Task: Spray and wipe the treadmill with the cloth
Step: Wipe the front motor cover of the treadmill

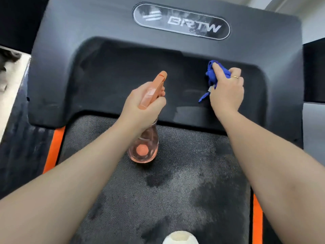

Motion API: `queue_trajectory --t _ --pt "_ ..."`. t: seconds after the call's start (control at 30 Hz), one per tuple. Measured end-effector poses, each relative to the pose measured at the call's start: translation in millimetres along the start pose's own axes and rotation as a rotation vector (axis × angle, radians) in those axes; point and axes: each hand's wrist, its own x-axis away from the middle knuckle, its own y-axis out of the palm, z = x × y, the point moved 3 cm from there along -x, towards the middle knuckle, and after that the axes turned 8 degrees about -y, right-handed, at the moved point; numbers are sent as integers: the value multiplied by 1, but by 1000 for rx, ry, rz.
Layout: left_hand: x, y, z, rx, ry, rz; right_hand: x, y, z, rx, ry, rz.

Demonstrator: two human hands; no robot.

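Left hand [140,103], centre of frame, is wrapped round the neck of the spray bottle [146,131]; orange trigger head points toward the upper middle, at the dark recessed panel of the treadmill [175,88]; clear bottle body with pinkish liquid hangs below the hand, over the near edge of the motor cover.

Right hand [226,92], right of centre, clutches the blue cloth [213,74], bunched; cloth sits against the recessed panel at its upper right, one tail hanging down left of the palm; gold ring [235,77] on one finger.

Treadmill fills most of the frame; black motor cover across the top half, oval badge [181,21] reading BRTW at upper centre, its surface streaky; running belt [175,182] in the lower half, textured grey with darker wet-looking patches, mainly centre and right; orange side strips [54,148] at lower left and lower right edges of the belt.

Pale rounded object [180,238] at the bottom edge, centre; cannot tell what it is.

Both forearms come in from the lower corners; hands well apart, bottle and cloth not touching.
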Motion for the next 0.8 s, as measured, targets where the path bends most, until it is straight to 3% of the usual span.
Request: queue_trajectory --t 0.17,0.47,0.63,0.8 --pt "-5 34 6 -97 -33 -62 15 -13 66 -31 218 25" --pt "11 84 -21 -462 -185 -154 32 -41 75 -231 196 102" --pt "17 93 -44 -450 -278 -313 51 -32 86 -248 267 67" --pt "16 61 -37 -399 -204 -101 63 -4 50 -308 362 6"
